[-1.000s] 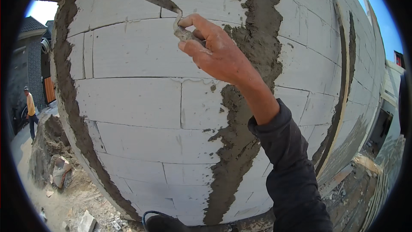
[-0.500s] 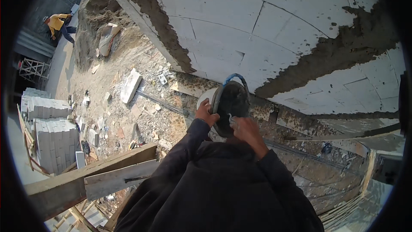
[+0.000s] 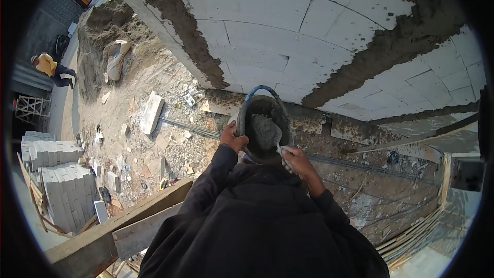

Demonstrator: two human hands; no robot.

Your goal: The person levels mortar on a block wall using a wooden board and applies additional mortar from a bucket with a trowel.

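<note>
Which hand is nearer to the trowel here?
Right. The right hand holds the trowel itself; the left hand grips the bucket at its left side, apart from the trowel.

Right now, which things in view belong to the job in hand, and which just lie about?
In use: bucket, held by left hand; trowel, in right hand; mortar; mortar-banded wall.

Apparently lying about: pale slab; stacked blocks; thin rods.

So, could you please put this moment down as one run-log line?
left hand: gripping bucket | right hand: holding trowel | grey mortar: heaped at trowel blade | block wall: mortar-banded
</note>
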